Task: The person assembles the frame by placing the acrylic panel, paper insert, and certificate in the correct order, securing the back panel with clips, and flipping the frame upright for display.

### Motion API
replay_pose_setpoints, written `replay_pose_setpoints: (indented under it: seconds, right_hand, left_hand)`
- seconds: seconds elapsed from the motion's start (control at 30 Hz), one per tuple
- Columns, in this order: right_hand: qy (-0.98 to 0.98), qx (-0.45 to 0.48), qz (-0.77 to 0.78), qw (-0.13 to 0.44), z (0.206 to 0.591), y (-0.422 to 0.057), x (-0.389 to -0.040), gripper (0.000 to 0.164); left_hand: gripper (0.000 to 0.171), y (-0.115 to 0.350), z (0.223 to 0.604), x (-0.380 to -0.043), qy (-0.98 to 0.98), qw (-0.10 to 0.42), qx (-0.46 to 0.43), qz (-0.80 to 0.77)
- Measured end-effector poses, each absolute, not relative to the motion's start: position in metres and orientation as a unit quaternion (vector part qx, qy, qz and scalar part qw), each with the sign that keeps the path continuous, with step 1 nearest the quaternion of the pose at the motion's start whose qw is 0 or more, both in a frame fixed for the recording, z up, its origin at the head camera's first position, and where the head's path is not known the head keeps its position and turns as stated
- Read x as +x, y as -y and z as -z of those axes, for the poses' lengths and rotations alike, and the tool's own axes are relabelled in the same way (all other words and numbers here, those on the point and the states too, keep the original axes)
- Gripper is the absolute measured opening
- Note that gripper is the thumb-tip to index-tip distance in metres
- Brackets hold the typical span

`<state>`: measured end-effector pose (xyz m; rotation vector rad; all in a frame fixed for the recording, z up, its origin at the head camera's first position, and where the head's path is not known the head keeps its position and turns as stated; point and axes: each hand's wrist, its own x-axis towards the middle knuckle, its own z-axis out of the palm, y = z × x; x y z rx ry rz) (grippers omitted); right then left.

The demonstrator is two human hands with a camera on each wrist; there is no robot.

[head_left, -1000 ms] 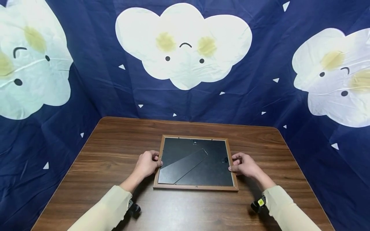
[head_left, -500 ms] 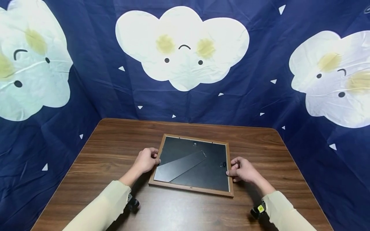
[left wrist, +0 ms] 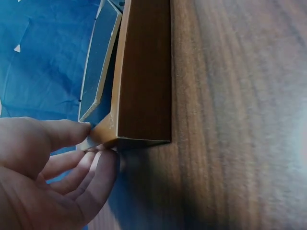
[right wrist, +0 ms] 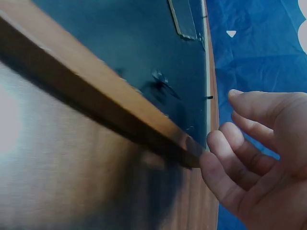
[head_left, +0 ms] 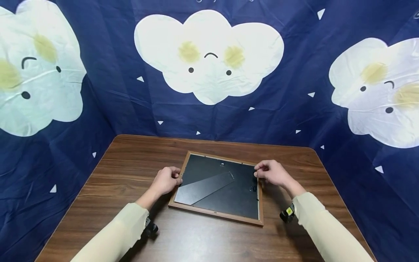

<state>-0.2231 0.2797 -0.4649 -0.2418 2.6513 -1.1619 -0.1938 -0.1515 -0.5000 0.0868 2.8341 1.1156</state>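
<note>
A picture frame (head_left: 216, 215) with a brown wooden border lies face down, its black backing board (head_left: 240, 193) upward. Folded flat across that board is a stand leg (head_left: 204, 188). My left hand (head_left: 166, 181) pinches the left side of the frame, thumb on top and fingers curled against the outer edge, as the left wrist view also shows (left wrist: 62, 163). At the far right corner, my right hand (head_left: 274, 173) hovers with loosely bent fingers. In the right wrist view its thumb stands apart from the border while a fingertip (right wrist: 211, 167) is right at the corner.
The wooden table (head_left: 131, 156) has rounded far corners. Dark blue cloth (head_left: 183, 112) with white clouds hangs behind it and along both sides. A small black camera (head_left: 287, 214) is strapped to the right wrist, another (head_left: 151, 228) to the left.
The picture frame has turned slightly clockwise, its near right corner coming closer to me. My right hand has left the right side's middle and moved up to the far right corner.
</note>
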Motion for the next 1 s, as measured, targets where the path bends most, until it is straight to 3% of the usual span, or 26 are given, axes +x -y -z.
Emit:
replay_pose_setpoints:
  seconds: [0.2, 0.57, 1.0]
  right_hand:
    - [-0.918, -0.109, 0.367, 0.104, 0.461, -0.269, -0.249, 0.024]
    - [-0.932, -0.126, 0.325, 0.099, 0.463, -0.259, -0.279, 0.023]
    - [-0.947, -0.123, 0.269, 0.128, 0.463, -0.252, -0.292, 0.022]
  left_hand:
    - [0.031, 0.155, 0.498, -0.178, -0.901, 0.065, 0.012, -0.429]
    - [0.061, 0.158, 0.490, -0.152, -0.921, 0.075, 0.052, -0.378]
    - [0.059, 0.159, 0.493, -0.147, -0.921, 0.053, 0.057, -0.382]
